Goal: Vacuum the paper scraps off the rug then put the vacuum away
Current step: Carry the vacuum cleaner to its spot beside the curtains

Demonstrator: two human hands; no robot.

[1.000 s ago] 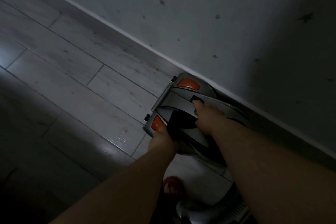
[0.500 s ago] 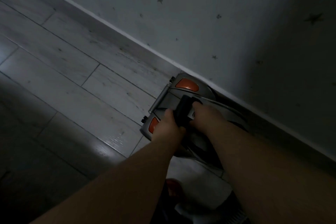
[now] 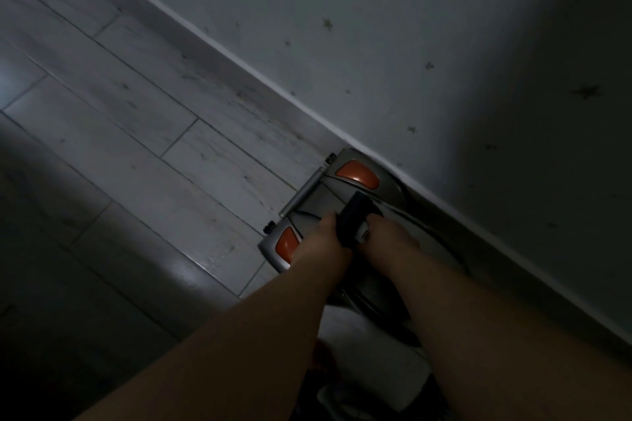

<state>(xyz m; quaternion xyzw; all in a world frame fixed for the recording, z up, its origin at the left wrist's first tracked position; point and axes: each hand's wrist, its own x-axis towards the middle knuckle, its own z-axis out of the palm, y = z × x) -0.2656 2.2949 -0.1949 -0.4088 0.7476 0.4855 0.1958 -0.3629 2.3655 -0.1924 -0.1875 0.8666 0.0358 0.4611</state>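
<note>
A grey canister vacuum [image 3: 318,202] with two orange patches sits on the floor, its far side against the skirting board. My left hand [image 3: 323,244] is closed on the near side of its black carry handle [image 3: 354,219]. My right hand [image 3: 393,237] grips the same handle from the right. Both forearms reach down from the bottom of the view and hide the rear half of the vacuum. No rug or paper scraps are in sight.
Pale plank flooring [image 3: 143,133] stretches to the left, darker in shadow at the lower left. A white wall with small star marks [image 3: 444,44] and its skirting board [image 3: 239,58] run diagonally on the right. A dim white and red object [image 3: 369,386] lies below my arms.
My left hand slid from the vacuum's near edge up onto the handle. The black handle has swung up between both hands. The vacuum sits closer to the skirting board.
</note>
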